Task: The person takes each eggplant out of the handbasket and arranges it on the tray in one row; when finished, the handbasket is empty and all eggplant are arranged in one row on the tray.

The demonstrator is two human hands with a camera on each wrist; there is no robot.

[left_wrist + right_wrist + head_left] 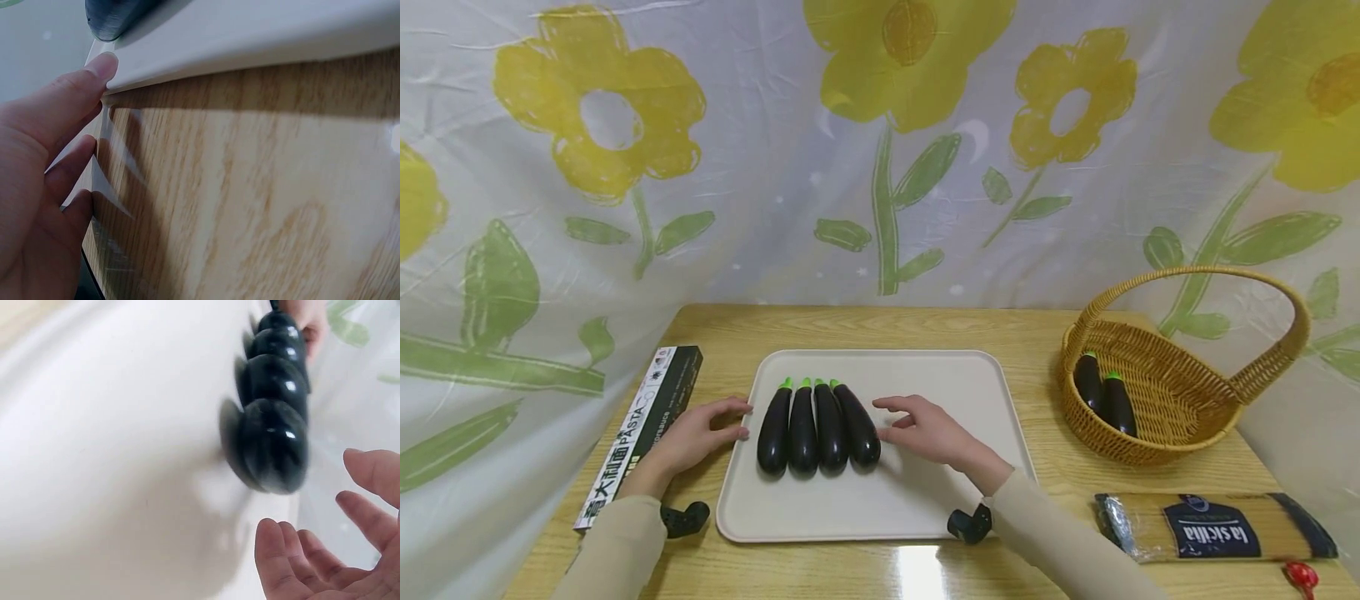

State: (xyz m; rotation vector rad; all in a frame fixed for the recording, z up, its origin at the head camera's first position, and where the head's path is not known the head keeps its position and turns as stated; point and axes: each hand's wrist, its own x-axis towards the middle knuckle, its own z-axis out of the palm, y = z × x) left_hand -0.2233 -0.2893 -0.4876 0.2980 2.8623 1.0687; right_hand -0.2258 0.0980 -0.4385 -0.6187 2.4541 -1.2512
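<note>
Several dark eggplants (pixel 802 429) with green stem ends lie side by side on the left half of a cream tray (pixel 940 500). At the tray's left rim is my left hand (pixel 703 433); its thumb touches the rim in the left wrist view, the other fingers loosely bent beside it. My right hand (pixel 928 429) hovers over the tray just right of the rightmost eggplant (pixel 275 447). Its fingers are spread and relaxed with nothing between them, and the right wrist view shows a gap between them and that eggplant.
A wicker basket (pixel 1172 446) with a tall handle holds two more eggplants (pixel 1117 404) at the right. In front of it lie a pasta packet (pixel 1213 527) and a small red object (pixel 1302 575). A long pasta box (pixel 640 433) lies left of the tray. A flowered curtain hangs behind the table.
</note>
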